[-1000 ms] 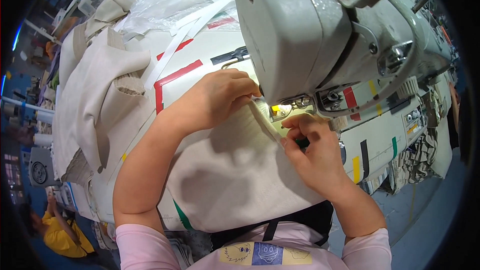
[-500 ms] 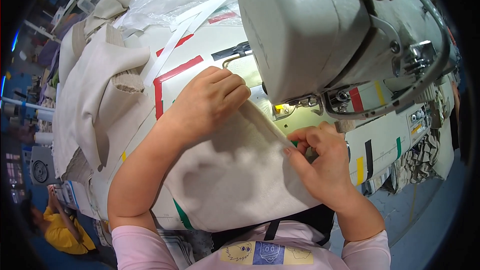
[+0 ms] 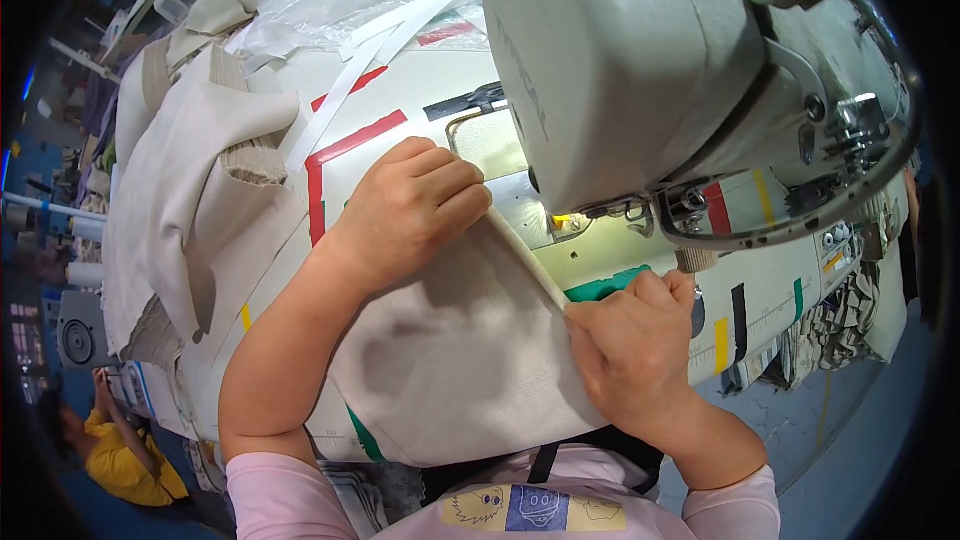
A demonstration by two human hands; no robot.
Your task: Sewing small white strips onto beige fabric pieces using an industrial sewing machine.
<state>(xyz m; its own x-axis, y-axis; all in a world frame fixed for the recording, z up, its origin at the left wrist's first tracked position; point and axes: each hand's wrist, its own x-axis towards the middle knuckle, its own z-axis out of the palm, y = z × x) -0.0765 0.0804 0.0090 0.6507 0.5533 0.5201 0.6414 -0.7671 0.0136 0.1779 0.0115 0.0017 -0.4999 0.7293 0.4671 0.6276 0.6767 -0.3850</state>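
A beige piece of fabric (image 3: 460, 340) lies over the near edge of the sewing table, its far edge folded into a narrow hem (image 3: 525, 258). My left hand (image 3: 415, 200) is closed on the upper left end of that hem; the fingertips are tucked out of sight. At the other end my right hand (image 3: 635, 340) pinches the fold, fingers curled over it. Between the hands the edge runs straight and taut. Just beyond it stands the sewing machine head (image 3: 620, 70), with the needle area and metal plate (image 3: 522, 205) apart from the cloth.
Stacked beige fabric pieces (image 3: 190, 190) rise at the left. Clear plastic and white strips (image 3: 380, 50) lie at the back. Red tape (image 3: 360, 135) and green tape (image 3: 610, 285) mark the table. A person in yellow (image 3: 130, 465) sits far left. Bunched cloth (image 3: 840, 310) hangs at the right.
My right hand has turned over and closed on the fabric's edge, pulling slightly toward me. The hem now looks straighter, and more green tape and machine plate show beyond it. My left hand barely moved.
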